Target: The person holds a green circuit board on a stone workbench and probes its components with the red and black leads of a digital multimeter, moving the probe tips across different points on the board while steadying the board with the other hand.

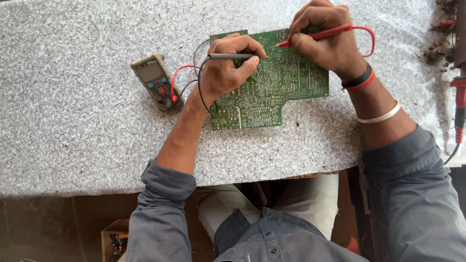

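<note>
Circuit board (272,85), green, lies flat on speckled benchtop (73,136); prob. light, stiff, fragile w/ fine solder joints — best held by edges. Left hand (225,68) pinches black probe (230,56), right hand (327,41) grips red probe (315,36); multimeter (155,80) beside.

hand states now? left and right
Left hand: closed on the black probe, tip on the circuit board.
Right hand: closed on the red probe, tip on the same board.

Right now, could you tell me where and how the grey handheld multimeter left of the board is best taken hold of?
Grip the grey handheld multimeter across its narrow upper body by the screen, coming from above; it lies flat and tilted, and its red and black leads leave the lower end.
</note>
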The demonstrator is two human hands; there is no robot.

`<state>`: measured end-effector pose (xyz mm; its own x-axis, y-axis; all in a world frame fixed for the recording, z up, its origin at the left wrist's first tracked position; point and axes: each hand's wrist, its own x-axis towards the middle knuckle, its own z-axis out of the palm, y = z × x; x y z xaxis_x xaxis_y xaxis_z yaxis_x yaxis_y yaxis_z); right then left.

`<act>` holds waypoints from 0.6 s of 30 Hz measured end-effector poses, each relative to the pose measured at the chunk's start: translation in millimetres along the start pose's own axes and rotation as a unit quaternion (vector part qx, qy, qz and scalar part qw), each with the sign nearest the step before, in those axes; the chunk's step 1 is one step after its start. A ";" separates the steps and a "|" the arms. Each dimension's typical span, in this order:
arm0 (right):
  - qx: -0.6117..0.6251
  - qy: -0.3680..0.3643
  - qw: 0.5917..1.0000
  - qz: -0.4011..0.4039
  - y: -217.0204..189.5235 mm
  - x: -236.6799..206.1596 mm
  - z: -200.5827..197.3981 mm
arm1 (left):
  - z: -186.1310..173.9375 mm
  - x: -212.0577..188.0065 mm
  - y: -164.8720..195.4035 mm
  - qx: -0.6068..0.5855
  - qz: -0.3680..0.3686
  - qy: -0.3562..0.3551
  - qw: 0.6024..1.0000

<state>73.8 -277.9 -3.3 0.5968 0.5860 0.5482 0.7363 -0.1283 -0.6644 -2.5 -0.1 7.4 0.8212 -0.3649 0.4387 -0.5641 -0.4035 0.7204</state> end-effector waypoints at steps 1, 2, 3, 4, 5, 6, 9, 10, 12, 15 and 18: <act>0.001 0.000 1.000 0.001 -0.6 -1.0 0.0 | 0.8 -0.6 1.6 -0.001 -0.005 0.000 1.000; -0.002 0.000 1.000 -0.001 -0.2 0.0 0.3 | 0.0 -0.4 2.3 0.002 -0.008 0.000 1.000; -0.004 0.000 1.000 -0.003 0.1 0.5 0.4 | -0.8 0.1 3.0 0.004 -0.010 0.001 1.000; -0.005 0.001 1.000 -0.004 0.6 1.6 0.6 | -1.6 0.6 3.5 0.006 -0.005 0.002 1.000; -0.006 0.002 1.000 -0.002 0.4 1.5 0.7 | -1.1 0.8 4.4 0.006 -0.001 0.004 1.000; -0.006 0.005 1.000 0.001 0.4 1.7 1.3 | -0.9 0.2 5.1 0.005 0.003 0.004 1.000; -0.007 0.015 1.000 0.004 -0.5 2.7 3.8 | 0.1 -0.1 5.9 0.008 -0.020 -0.004 1.000; 0.009 0.012 1.000 0.008 -1.3 2.7 4.8 | 0.0 -1.1 6.0 0.010 -0.015 -0.001 1.000; 0.035 0.010 0.999 0.012 -2.8 3.5 3.9 | 0.3 -0.1 4.9 0.015 0.000 0.006 1.000; 0.014 0.020 0.999 0.038 -6.8 4.4 5.9 | -0.6 0.4 4.7 0.023 -0.015 -0.007 1.000; -0.010 0.017 1.000 0.022 -9.9 7.6 6.8 | -1.0 0.8 6.6 0.018 -0.021 -0.004 1.000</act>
<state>68.9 -266.8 3.9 0.6384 0.5527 0.5358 0.7152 -0.1685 -0.6783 -5.5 -2.2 13.1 0.8437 -0.3530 0.4044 -0.5319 -0.4483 0.7184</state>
